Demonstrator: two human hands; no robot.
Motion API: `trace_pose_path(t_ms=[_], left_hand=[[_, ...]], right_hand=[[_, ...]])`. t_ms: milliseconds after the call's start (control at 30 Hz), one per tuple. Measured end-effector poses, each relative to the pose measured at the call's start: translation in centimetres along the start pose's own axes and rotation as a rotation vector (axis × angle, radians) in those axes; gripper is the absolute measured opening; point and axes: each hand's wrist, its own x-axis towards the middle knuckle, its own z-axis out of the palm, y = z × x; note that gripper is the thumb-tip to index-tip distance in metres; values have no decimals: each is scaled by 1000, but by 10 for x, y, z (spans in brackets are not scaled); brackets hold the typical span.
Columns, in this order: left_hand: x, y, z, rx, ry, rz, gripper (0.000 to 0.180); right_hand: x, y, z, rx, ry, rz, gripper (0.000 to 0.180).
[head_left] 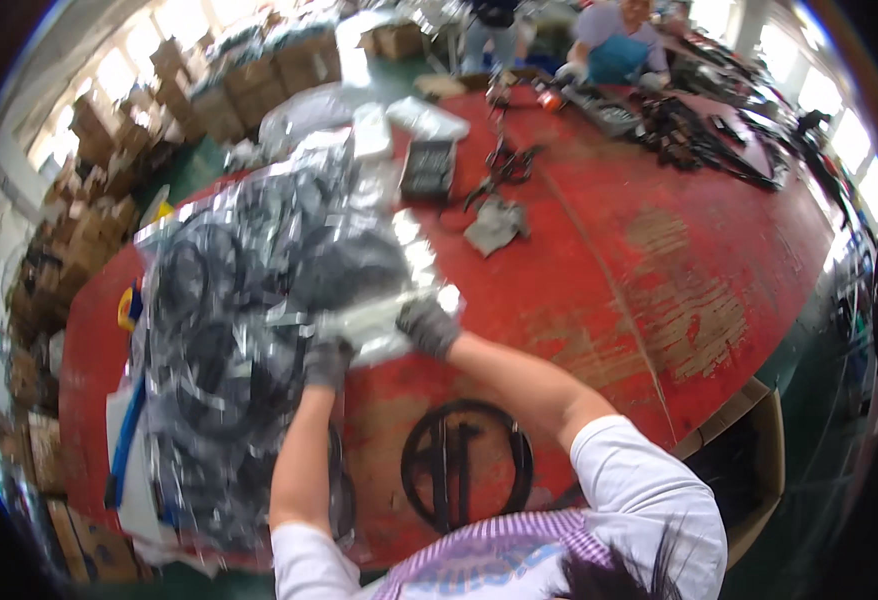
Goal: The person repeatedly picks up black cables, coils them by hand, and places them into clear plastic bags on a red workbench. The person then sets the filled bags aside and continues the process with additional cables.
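Observation:
Both my hands wear grey gloves and are closed on the near end of a clear plastic bag (384, 343) with dark contents. My left hand (327, 362) pinches its left corner, and my right hand (429, 326) grips the right side. This bag lies over a wide spread of clear bags (224, 370) holding black ring-shaped and curved parts. On the red table (579, 340), just in front of my body, rests a black ring (408, 465) with black bars inside it. Motion blur softens the fingers.
Farther up the table are a dark box (427, 170), a grey cloth (499, 226) and black tangled parts (507, 163). More black parts (699, 140) pile up at the far right, near a person (619, 45). An open carton (759, 450) stands at the right edge.

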Motion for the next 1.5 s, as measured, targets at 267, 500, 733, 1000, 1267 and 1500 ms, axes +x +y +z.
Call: trace_pose_path(t_ms=[267, 500, 733, 1000, 1267, 1500], left_hand=[[-6, 32, -28, -174, -164, -84, 33], [-10, 21, -9, 142, 25, 179, 18], [-36, 37, -8, 476, 102, 402, 25], [-29, 103, 1, 369, 294, 615, 29], [-6, 50, 10, 546, -75, 115, 37], [9, -43, 26, 559, 143, -39, 40]], right_hand=[[18, 19, -52, 495, -511, 299, 34], [-4, 46, -23, 842, -486, 366, 29], [-13, 25, -52, 748, -293, 474, 19], [-21, 13, -47, 631, -54, 364, 15], [-27, 8, -49, 284, -45, 97, 15], [-16, 28, -36, -317, 24, 167, 11]])
